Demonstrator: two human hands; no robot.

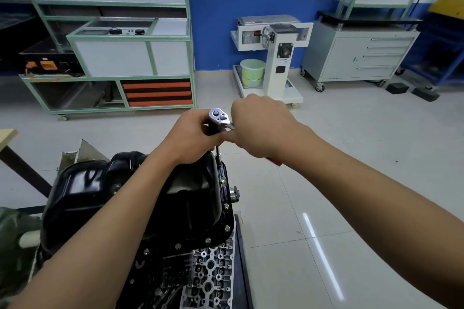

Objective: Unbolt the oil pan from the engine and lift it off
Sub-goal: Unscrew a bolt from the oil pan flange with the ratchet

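A glossy black oil pan (130,190) sits on top of the upturned engine (208,271) at the lower left. Several bolts (226,206) line its right flange. A chrome ratchet (219,117) stands over the pan's far right corner, its extension bar (218,151) running down to the flange. My left hand (190,136) grips the ratchet just under its head. My right hand (261,127) is wrapped round the ratchet's handle, whose red end (275,161) peeks out below the wrist.
A green-framed training bench (120,57) stands at the back left. A white engine stand with a green bucket (252,72) and a grey drawer cabinet (359,57) stand along the blue wall. Tiled floor (351,183) lies to the right. A wooden table corner (7,135) shows at the left edge.
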